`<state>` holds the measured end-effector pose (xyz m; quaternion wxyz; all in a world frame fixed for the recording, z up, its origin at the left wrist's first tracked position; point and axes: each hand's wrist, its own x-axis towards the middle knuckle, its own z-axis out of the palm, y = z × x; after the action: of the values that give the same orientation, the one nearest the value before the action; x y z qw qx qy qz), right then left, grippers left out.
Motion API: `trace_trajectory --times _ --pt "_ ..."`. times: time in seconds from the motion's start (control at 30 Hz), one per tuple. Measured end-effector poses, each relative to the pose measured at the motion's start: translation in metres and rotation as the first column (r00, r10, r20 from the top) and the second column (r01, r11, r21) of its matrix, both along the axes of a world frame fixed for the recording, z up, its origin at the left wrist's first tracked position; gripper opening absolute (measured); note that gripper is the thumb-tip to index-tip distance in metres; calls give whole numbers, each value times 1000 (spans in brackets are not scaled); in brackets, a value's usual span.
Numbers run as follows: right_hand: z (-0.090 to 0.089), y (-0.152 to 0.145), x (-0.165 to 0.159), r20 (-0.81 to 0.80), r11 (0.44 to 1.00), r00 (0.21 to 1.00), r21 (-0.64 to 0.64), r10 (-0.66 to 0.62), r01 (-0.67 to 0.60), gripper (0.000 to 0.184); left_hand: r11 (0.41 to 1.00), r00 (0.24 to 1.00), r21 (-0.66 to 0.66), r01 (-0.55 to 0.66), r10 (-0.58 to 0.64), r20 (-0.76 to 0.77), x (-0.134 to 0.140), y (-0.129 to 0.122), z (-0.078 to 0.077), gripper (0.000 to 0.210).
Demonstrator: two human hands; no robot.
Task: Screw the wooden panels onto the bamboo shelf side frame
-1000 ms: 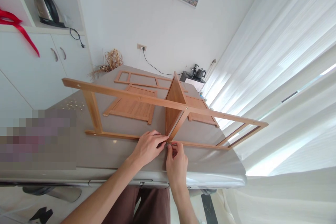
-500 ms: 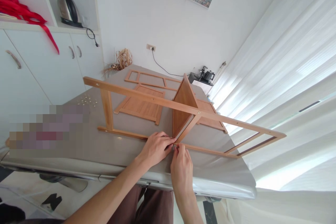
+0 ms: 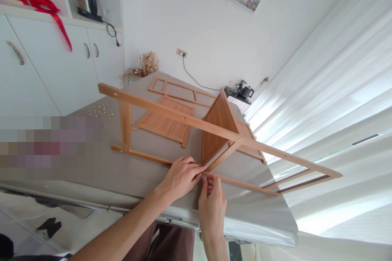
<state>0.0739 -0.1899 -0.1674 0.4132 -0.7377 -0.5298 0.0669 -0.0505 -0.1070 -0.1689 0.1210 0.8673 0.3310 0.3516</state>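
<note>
As our left hand clasps the wooden frame [image 3: 159, 108] at lower centre [image 3: 183, 176], beside the upright panel [image 3: 222, 110], our right hand [image 3: 213, 199] pinches what looks like a small metal piece [image 3: 202, 176]; we should brace the frame firmly there and hold the piece square to it.

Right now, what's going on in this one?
A person is working at the near rail of a wooden frame standing on edge on the table, where an upright panel meets it. The left hand rests against that corner; the right hand pinches a shiny item too small to identify. Behind, two more panels and a second frame lie flat.
</note>
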Motion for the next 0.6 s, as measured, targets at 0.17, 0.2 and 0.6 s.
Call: trace_trajectory --times 0.17,0.2,0.6 --pt "5 2 2 -80 999 997 -33 -16 13 34 1000 1000 -8 3 -3 4 0 0 1 32" --pt "4 2 3 -75 1000 997 -27 -13 11 34 1000 1000 -9 4 -3 5 0 0 1 32" --pt "-8 -2 -1 427 991 902 76 64 -106 28 1000 1000 -23 7 -7 3 -1 1 2 27"
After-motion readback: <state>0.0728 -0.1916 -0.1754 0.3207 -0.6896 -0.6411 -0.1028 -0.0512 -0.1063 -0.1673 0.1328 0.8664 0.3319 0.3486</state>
